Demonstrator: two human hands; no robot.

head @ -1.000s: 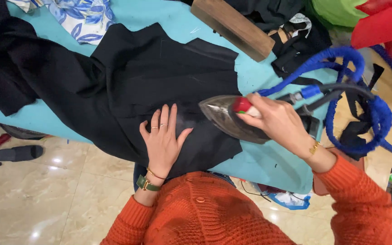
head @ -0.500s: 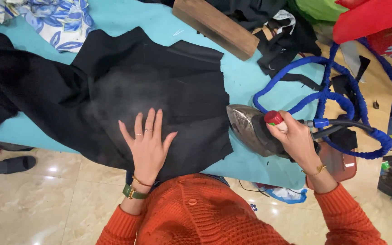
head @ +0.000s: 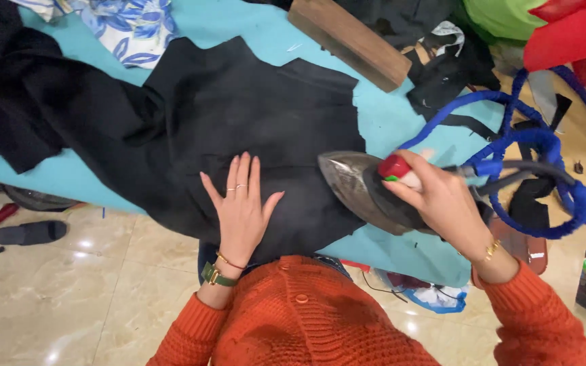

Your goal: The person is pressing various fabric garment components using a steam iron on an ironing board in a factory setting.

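Observation:
A black garment (head: 191,129) lies spread over a turquoise ironing surface (head: 388,115). My left hand (head: 241,207) rests flat on the cloth near its front edge, fingers apart. To its right, my right hand (head: 442,200) grips the handle of a metal steam iron (head: 357,186), whose pointed tip faces left and sits on the garment's right edge. A red knob (head: 393,166) shows on the iron by my fingers. A blue-wrapped hose (head: 530,146) loops away from the iron's back to the right.
A wooden block (head: 350,42) lies at the back of the surface. Floral blue-and-white fabric (head: 130,27) is at the back left, green and red items (head: 544,24) at the back right. A dark slipper (head: 28,232) lies on the tiled floor at left.
The iron has slid left, back onto the garment's right edge after pulling away to the right. My left hand stays flat on the cloth.

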